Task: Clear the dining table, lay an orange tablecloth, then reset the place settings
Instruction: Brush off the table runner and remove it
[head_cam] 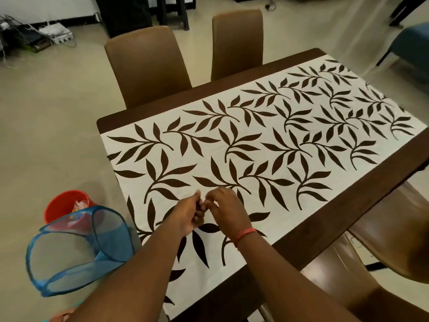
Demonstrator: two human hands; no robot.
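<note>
Both forearms entered from the lower edge and converged over the near part of the tabletop (pixel 348 201). Left hand (pixel 189 213) lay on its side, thumb uppermost, fingers curled inward toward the palm. Right hand (pixel 226 209) was arched palm down, its fingertips bent and meeting those of the left. The two hands touched at the fingertips just above the leaf-patterned cloth (pixel 267 140); whether they pinched a fold of it or held nothing could not be determined, as the fingers hid the contact point. A red thread band (pixel 245 234) circled the right wrist.

That white cloth with dark leaves covered most of the dark wooden top, leaving bare margins along the far and right sides; its near end hung over the edge and was cut off by the forearms. Two brown chairs (pixel 148 66) stood at the far side, two more at the right, partly out of frame. On the floor to the left stood a blue mesh hamper (pixel 76 252), tilted, in front of a red bucket (pixel 67 203) whose contents were indistinct.
</note>
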